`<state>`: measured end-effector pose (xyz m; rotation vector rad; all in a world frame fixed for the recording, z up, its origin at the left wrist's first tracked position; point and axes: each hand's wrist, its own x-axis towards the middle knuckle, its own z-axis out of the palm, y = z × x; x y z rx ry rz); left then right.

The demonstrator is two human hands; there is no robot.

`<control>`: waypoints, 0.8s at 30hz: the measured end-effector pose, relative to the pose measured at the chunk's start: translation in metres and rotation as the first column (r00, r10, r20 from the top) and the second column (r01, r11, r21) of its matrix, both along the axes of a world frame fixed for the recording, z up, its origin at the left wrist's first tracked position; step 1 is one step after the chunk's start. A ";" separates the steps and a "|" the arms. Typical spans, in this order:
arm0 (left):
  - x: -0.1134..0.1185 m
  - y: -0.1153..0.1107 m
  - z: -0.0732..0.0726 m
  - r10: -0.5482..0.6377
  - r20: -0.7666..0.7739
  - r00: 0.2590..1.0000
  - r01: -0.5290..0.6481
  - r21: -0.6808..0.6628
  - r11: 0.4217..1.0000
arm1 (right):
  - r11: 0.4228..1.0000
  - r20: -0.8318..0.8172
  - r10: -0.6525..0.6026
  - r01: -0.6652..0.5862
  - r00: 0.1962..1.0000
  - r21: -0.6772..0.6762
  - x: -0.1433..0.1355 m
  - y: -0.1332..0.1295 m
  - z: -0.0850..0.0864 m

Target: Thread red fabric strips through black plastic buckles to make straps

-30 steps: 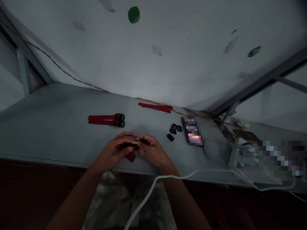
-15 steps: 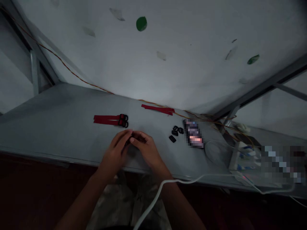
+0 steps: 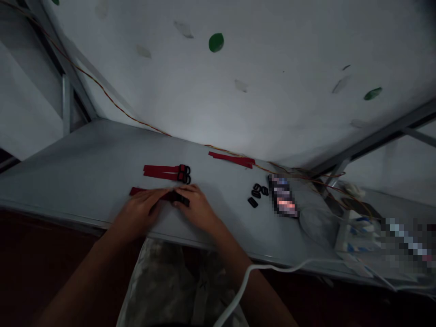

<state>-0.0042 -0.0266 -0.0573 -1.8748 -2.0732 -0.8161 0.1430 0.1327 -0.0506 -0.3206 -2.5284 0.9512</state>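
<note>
Landmark: the buckled strap pair point(image 3: 166, 175). Your red strap point(image 3: 135, 191) lies just on your side of that pair, roughly parallel to it, its free end poking out past the left hand point(image 3: 141, 211) and its black buckle point(image 3: 181, 198) over by the right hand point(image 3: 199, 209). Right grip: thumb and fingers grasping the buckle. Left grip: draped over the webbing, can't tell if it's pinching or only pressing (fingers hide most of the strap, dim light too). To work it well, keep the webbing flat and untwisted under your left palm, hold the buckle by its edges so the slots stay clear, and smooth along the strap rather than tugging across it. Keep your left forearm low and your knuckles off the pair, since they're close. Leave the loose black sliders point(image 3: 256, 194), right of the pair, and the red strips point(image 3: 235, 160), beyond it to the right, undisturbed.
</note>
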 end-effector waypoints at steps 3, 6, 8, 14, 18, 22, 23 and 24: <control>0.002 0.012 0.000 -0.020 0.111 0.994 0.024 -0.032 0.999 | 0.999 0.042 -0.032 0.032 0.999 -0.009 -0.001 0.002 -0.002; -0.001 0.025 0.001 -0.005 0.194 0.981 0.026 -0.105 0.994 | 0.999 0.062 -0.034 0.034 0.997 0.006 -0.002 0.003 0.000; -0.006 0.032 0.002 0.017 0.248 0.969 0.021 -0.149 0.989 | 0.999 0.060 -0.035 0.033 0.998 0.024 -0.003 0.003 0.000; -0.016 0.038 0.007 -0.044 0.280 0.959 0.100 -0.189 0.977 | 0.994 0.047 -0.066 0.062 0.997 0.094 -0.005 0.003 -0.001; -0.016 0.039 0.012 -0.067 0.255 0.964 0.118 -0.190 0.975 | 0.992 0.023 -0.078 0.076 0.997 0.099 -0.005 0.001 -0.002; -0.017 0.039 0.013 -0.051 0.228 0.972 0.100 -0.206 0.974 | 0.987 0.029 -0.100 0.096 0.995 0.128 -0.006 0.001 -0.003; -0.018 0.039 0.013 -0.047 0.216 0.975 0.092 -0.203 0.975 | 0.985 0.032 -0.111 0.106 0.993 0.138 -0.006 0.002 -0.003; -0.018 0.039 0.012 -0.045 0.202 0.978 0.086 -0.198 0.976 | 0.982 0.034 -0.124 0.118 0.992 0.148 -0.006 0.002 -0.004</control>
